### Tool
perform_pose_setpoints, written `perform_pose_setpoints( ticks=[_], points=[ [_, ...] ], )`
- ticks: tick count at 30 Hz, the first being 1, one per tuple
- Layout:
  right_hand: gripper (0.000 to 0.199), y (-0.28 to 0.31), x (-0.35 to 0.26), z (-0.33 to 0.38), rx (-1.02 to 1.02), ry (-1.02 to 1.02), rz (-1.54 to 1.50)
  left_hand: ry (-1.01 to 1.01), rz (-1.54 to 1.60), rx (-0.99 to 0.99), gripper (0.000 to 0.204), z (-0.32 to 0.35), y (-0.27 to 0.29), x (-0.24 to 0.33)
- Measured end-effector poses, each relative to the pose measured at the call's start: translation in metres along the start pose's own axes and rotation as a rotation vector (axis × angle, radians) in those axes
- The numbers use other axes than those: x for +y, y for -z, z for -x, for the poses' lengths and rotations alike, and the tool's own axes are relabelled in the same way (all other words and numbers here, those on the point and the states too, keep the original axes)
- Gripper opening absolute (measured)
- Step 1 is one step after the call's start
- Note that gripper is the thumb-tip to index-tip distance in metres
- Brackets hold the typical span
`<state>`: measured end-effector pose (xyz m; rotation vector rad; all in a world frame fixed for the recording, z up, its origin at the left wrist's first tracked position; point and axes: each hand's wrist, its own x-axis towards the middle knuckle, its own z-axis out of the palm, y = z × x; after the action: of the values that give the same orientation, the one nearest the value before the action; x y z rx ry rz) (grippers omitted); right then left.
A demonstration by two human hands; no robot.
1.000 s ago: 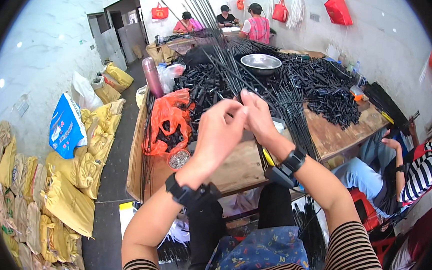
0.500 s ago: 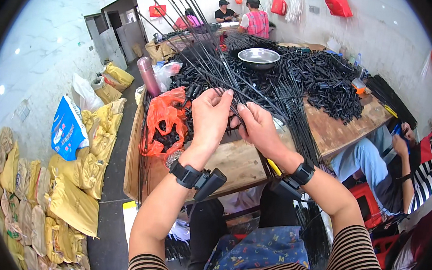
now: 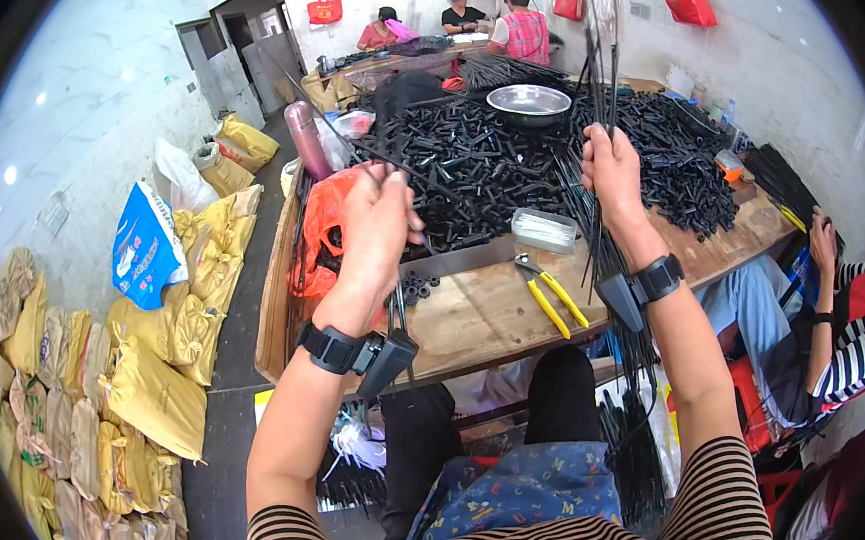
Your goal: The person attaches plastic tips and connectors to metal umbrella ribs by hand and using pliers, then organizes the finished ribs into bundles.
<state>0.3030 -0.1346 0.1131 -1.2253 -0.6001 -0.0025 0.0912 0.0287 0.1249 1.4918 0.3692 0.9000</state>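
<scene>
My left hand is closed, slightly blurred, around a few thin black rods whose lower ends poke out below it, over the table's left side. To the right, my right hand grips another bunch of long black rods, held nearly upright. Between my hands a pair of yellow-handled pliers lies on the wooden table, near a clear plastic box. Beyond them spreads a big heap of short black tubular parts. Small black rings sit near my left wrist.
A metal bowl rests on the heap. An orange plastic bag and a pink bottle stand at the table's left. Yellow sacks line the left wall. A co-worker's hand is at the right; several people sit at the back.
My hands were close together on one bunch of rods. They have moved apart, left hand leftward, right hand right and up, each with rods. The pliers and clear box now show fully.
</scene>
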Motion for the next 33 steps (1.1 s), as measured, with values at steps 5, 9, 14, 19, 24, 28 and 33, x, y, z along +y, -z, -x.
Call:
perform_pose_setpoints(
  ticks=[5, 9, 14, 19, 24, 28, 33],
  points=[
    [0.017, -0.026, -0.003, 0.015, -0.068, 0.167, -0.054, 0.057, 0.014, -0.116, 0.022, 0.011, -0.017, 0.004],
    [0.018, -0.038, -0.003, 0.029, -0.115, 0.190, -0.127, 0.106, 0.033, -0.147, 0.021, 0.017, -0.023, 0.008],
    [0.018, -0.041, -0.013, 0.055, -0.168, 0.036, -0.161, 0.201, 0.324, -0.072, 0.020, 0.019, -0.021, 0.002],
    [0.018, -0.052, -0.012, 0.073, -0.222, -0.015, -0.159, 0.088, 0.224, -0.045, 0.017, 0.018, -0.018, -0.007],
    [0.018, -0.055, 0.013, 0.071, -0.162, 0.130, -0.108, 0.047, 0.171, -0.024, 0.017, 0.022, -0.022, -0.010],
    [0.016, -0.054, 0.042, 0.069, -0.182, 0.131, -0.125, 0.035, 0.140, -0.007, 0.019, 0.025, -0.022, -0.008],
    [0.018, -0.049, 0.090, 0.078, -0.276, -0.048, -0.040, 0.021, 0.157, 0.031, 0.018, 0.026, -0.026, -0.008]
  ],
)
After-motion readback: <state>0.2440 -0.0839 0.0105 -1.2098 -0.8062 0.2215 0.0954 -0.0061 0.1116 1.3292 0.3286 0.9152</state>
